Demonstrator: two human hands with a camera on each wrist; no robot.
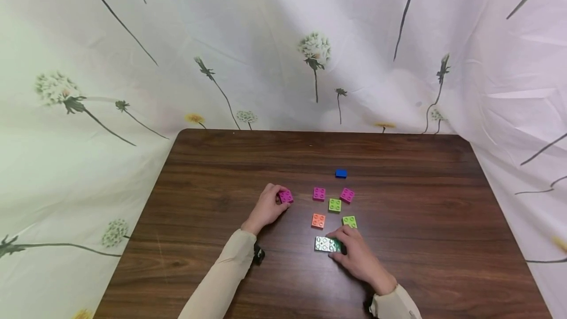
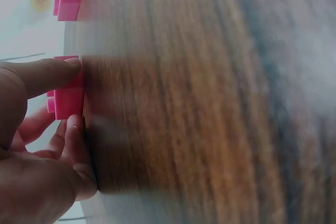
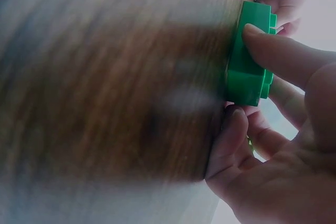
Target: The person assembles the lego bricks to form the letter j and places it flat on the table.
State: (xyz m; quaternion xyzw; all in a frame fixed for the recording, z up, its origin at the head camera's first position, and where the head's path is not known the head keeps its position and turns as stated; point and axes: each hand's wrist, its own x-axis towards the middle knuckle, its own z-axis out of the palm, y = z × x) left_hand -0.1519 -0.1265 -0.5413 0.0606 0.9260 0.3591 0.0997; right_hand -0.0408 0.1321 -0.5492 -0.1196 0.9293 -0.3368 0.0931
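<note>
My left hand [image 1: 266, 207] pinches a magenta square toy brick [image 1: 286, 196] on the table, left of the other bricks. In the left wrist view the thumb lies along one side of that brick [image 2: 69, 100], and its studs face away from the tabletop. Nearer the front, my right hand [image 1: 358, 256] grips a long green brick [image 1: 322, 244] by its sides. The right wrist view shows the thumb on the green brick's side [image 3: 245, 72], with the brick's base at the tabletop. A lime brick [image 1: 349, 221] sits just beyond the right fingers, partly covered.
Between and beyond the hands lie two magenta bricks [image 1: 319, 194], another lime brick [image 1: 334, 205] and an orange brick [image 1: 318, 220]. Farthest back is a small blue brick [image 1: 340, 174]. The dark wooden table [image 1: 212, 161] meets a dandelion-print cloth [image 1: 274, 73] behind and at both sides.
</note>
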